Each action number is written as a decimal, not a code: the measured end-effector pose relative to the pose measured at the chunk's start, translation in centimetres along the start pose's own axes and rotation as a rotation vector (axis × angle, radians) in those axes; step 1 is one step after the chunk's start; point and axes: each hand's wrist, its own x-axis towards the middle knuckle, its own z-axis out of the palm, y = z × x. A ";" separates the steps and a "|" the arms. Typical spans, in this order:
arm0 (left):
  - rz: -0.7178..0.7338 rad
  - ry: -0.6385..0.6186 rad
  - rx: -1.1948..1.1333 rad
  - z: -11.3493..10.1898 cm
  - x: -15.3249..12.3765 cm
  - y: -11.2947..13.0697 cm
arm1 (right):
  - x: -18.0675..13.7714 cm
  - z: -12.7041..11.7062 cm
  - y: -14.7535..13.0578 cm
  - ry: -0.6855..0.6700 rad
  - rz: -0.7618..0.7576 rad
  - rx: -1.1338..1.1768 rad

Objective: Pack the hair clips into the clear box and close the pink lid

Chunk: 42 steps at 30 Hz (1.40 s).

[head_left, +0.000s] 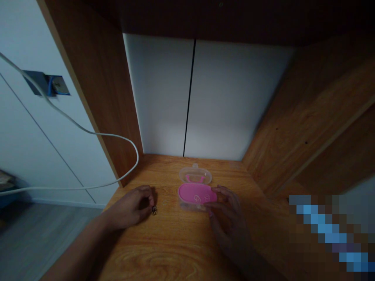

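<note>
A clear plastic case (195, 191) lies open on the wooden desktop (164, 253), with a pink insert in its base and its hinged lid towards the far side. My right hand (227, 212) grips the case's right edge, thumb above and fingertips along the near side. My left hand (131, 207) rests on the desk with curled fingers just left of the case. A small dark metal ring (154, 210) lies at its fingertips, partly hidden. A faint transparent ring (164, 203) seems to lie between that hand and the case.
Wooden side panels (96, 89) and a white back panel (190, 97) with a dark vertical seam surround the desk. A white cable (117, 134) runs from a wall socket (48, 84) on the left. A pixelated blue-and-brown patch (331, 234) covers the lower right.
</note>
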 end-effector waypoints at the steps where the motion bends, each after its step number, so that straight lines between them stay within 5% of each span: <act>1: -0.009 0.000 0.007 -0.1 0.0 0.0 | 0.0 0.0 0.0 0.000 0.001 -0.002; 9: -0.043 -0.004 -0.018 -0.4 0.1 0.0 | 0.1 0.0 -0.2 0.013 -0.026 0.020; 15: -0.207 -0.025 -0.010 -0.1 -0.1 -0.5 | 0.1 0.0 -0.2 0.017 -0.018 0.019; 23: -0.109 0.173 -0.076 2.2 1.4 1.0 | 0.1 0.1 -0.5 0.027 -0.025 0.031; 36: -0.104 0.161 0.082 3.6 1.9 1.1 | 0.2 -0.1 -0.8 0.045 -0.052 0.007; 42: -0.152 0.167 -0.174 3.3 1.6 3.1 | 0.2 -0.4 -1.5 0.041 -0.109 -0.006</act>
